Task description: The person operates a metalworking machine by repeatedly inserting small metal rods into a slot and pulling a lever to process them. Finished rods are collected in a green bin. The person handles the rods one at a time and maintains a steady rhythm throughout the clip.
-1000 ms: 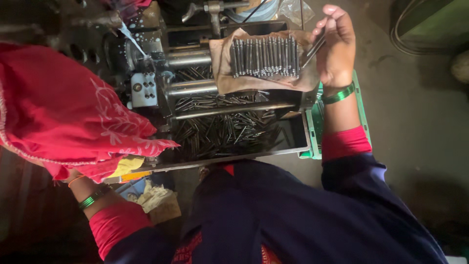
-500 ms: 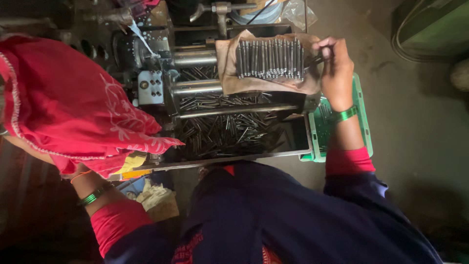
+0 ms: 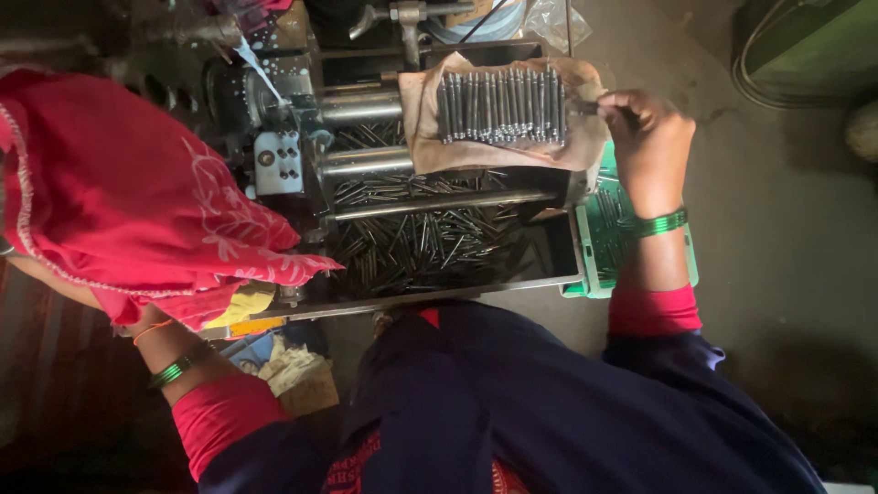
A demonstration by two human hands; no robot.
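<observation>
Pinching a slim metal pin (image 3: 594,108) between thumb and fingers (image 3: 631,112), your right hand (image 3: 651,151) sits at the right end of the row of pins (image 3: 501,107). Your fingers are clamped together on the pin, and its free tip points toward the row, just beside the last pin in it. The row lies in a neat side-by-side line on a crumpled brown paper (image 3: 430,137), which is draped over the back part of the metal tray (image 3: 567,265).

Taking that tray as your landmark: inside it, below the paper, a loose heap of pins (image 3: 412,247) lies scattered in all directions, and a long steel bar (image 3: 439,205) runs across the tray between the paper and the heap. At the tray's left end stands a grey machine block (image 3: 277,165) with two short steel cylinders (image 3: 361,110) reaching toward the paper. Just beyond the tray's right wall, under your right wrist, lies a green crate (image 3: 594,247); a green bangle (image 3: 660,222) circles that wrist above a red cuff.

Left of the tray, a red cloth (image 3: 128,201) covers your left forearm, and your left hand is hidden beneath it, so you cannot tell from this view whether its fingers are apart or closed. A second green bangle (image 3: 178,366) shows on that arm, near the tray's lower left corner.
</observation>
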